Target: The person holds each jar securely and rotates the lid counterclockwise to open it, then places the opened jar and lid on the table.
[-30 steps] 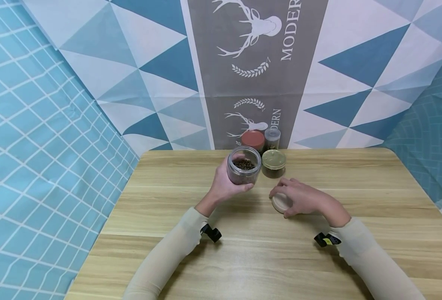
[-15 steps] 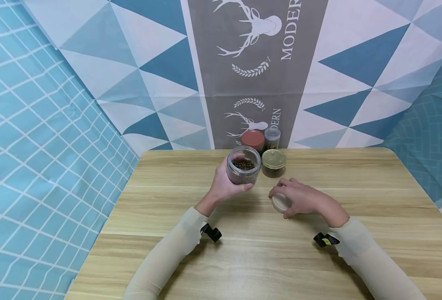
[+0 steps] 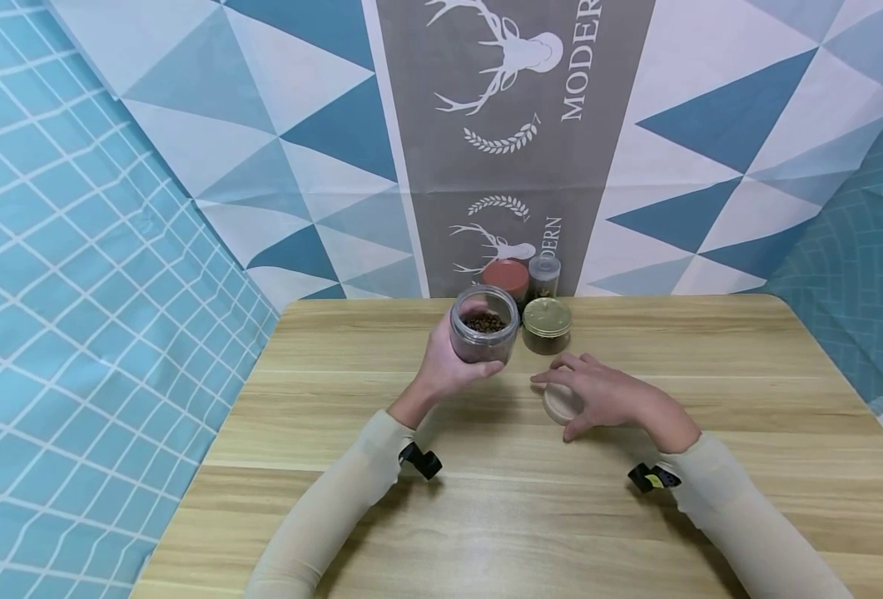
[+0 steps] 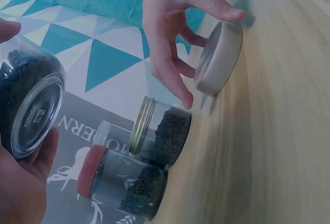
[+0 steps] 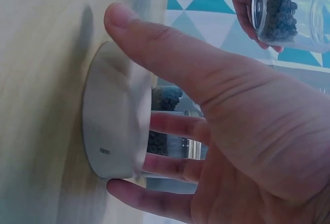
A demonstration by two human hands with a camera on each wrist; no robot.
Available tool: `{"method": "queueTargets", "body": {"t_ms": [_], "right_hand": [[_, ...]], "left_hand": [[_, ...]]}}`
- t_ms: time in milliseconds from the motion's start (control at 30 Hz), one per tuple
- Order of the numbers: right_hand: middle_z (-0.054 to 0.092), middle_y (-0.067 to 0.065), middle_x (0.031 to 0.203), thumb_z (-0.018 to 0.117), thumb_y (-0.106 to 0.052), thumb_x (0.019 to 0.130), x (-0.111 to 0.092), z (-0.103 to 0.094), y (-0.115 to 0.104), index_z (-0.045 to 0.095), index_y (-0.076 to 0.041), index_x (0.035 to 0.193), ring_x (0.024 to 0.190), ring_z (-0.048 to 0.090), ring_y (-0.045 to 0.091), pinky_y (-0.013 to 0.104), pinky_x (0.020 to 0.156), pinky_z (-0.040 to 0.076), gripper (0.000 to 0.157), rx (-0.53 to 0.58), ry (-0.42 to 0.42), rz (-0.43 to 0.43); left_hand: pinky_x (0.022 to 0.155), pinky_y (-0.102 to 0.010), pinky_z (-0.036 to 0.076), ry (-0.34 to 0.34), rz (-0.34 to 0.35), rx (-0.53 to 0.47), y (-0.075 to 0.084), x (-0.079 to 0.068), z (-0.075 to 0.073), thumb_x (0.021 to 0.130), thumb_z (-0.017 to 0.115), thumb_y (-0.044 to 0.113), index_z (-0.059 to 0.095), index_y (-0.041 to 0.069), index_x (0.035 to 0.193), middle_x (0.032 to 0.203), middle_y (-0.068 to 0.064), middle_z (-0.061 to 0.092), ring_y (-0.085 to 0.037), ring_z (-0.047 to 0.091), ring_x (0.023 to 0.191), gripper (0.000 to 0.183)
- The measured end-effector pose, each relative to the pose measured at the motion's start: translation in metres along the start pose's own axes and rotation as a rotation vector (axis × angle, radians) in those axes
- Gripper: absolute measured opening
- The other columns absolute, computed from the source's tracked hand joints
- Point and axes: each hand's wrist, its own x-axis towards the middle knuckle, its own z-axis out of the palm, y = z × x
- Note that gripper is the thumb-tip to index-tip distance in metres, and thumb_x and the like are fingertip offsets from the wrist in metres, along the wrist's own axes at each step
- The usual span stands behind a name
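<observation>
My left hand grips an open clear jar, raised above the table and tilted toward the head camera. Dark beans that look like coffee beans lie inside it. A pale round lid rests on the wooden table to the jar's right. Over this lid spreads my right hand, thumb on the near side and fingers on the far side. In the right wrist view the thumb stands off the lid's wall; whether a fingertip still touches it, I cannot tell.
Behind the hands stand a gold-lidded jar, a red-lidded jar and a slim clear-lidded jar, close together near the table's back edge. Patterned cloth hangs right behind that edge.
The fingers and thumb of my right hand have spread apart around the lid, which stays in place. My left hand and the jar have shifted slightly up and left.
</observation>
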Motion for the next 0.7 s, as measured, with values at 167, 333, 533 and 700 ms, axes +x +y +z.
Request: {"method": "queueTargets", "body": {"t_ms": [167, 333, 533, 700], "right_hand": [[0.052, 0.025, 0.165, 0.104, -0.04, 0.076, -0.002, -0.004, -0.001, 0.062, -0.022, 0.161, 0.139, 0.054, 0.048, 0.068, 0.106, 0.058, 0.096, 0.006, 0.01, 0.003], [0.052, 0.026, 0.165, 0.104, -0.04, 0.075, -0.004, -0.009, -0.003, 0.062, -0.02, 0.161, 0.14, 0.054, 0.051, 0.07, 0.108, 0.057, 0.098, 0.006, 0.034, -0.005], [0.053, 0.027, 0.164, 0.104, -0.045, 0.075, -0.008, -0.013, -0.002, 0.062, -0.02, 0.161, 0.141, 0.054, 0.053, 0.072, 0.106, 0.056, 0.099, 0.002, 0.062, -0.005], [0.051, 0.028, 0.166, 0.104, -0.046, 0.076, -0.009, -0.015, -0.001, 0.062, -0.02, 0.161, 0.144, 0.052, 0.056, 0.076, 0.108, 0.055, 0.099, 0.016, 0.071, -0.011]], "left_hand": [[0.125, -0.046, 0.051, -0.007, 0.012, -0.02, 0.003, 0.001, 0.0, 0.067, 0.091, 0.017, 0.058, -0.006, 0.148, 0.144, -0.03, 0.069, -0.037, 0.066, 0.134, 0.091], [0.124, -0.043, 0.052, -0.021, 0.021, -0.03, 0.006, 0.003, 0.003, 0.068, 0.092, 0.013, 0.057, -0.008, 0.148, 0.144, -0.032, 0.069, -0.039, 0.068, 0.133, 0.09], [0.122, -0.042, 0.052, -0.037, 0.028, -0.04, 0.009, 0.006, 0.011, 0.069, 0.093, 0.009, 0.058, -0.005, 0.148, 0.145, -0.03, 0.069, -0.033, 0.067, 0.133, 0.088], [0.125, -0.04, 0.05, -0.053, 0.041, -0.054, 0.009, 0.007, 0.019, 0.069, 0.093, 0.01, 0.057, -0.008, 0.149, 0.144, -0.03, 0.069, -0.034, 0.067, 0.135, 0.09]]}}
